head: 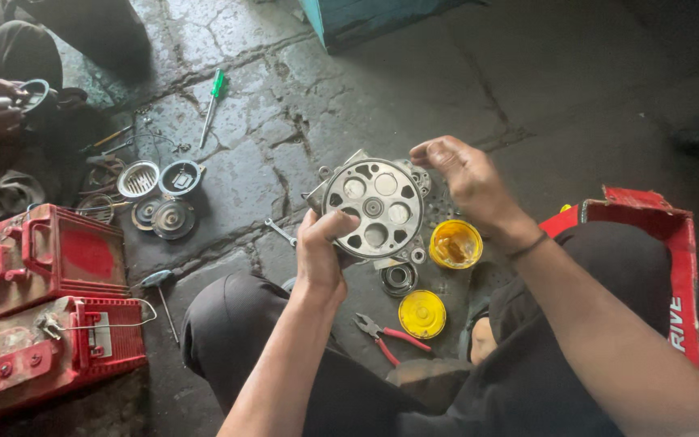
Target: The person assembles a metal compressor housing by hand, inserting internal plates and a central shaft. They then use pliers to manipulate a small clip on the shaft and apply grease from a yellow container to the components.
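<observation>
- The left hand (319,252) has its grip clamped on the lower left rim of a round metal disc (373,208) with holes, held up over the stone floor (244,174); the housing behind the disc is mostly hidden.
- The right hand (464,176) hovers just beside the disc's upper right, fingers curled together; whether they pinch anything cannot be told.
- Below lie a yellow tub (455,243), a yellow lid (421,314) and red-handled pliers (390,334).

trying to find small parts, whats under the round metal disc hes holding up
Below the round metal disc show a dark ring, a small washer and a spanner. The floor directly behind the disc is hidden.
</observation>
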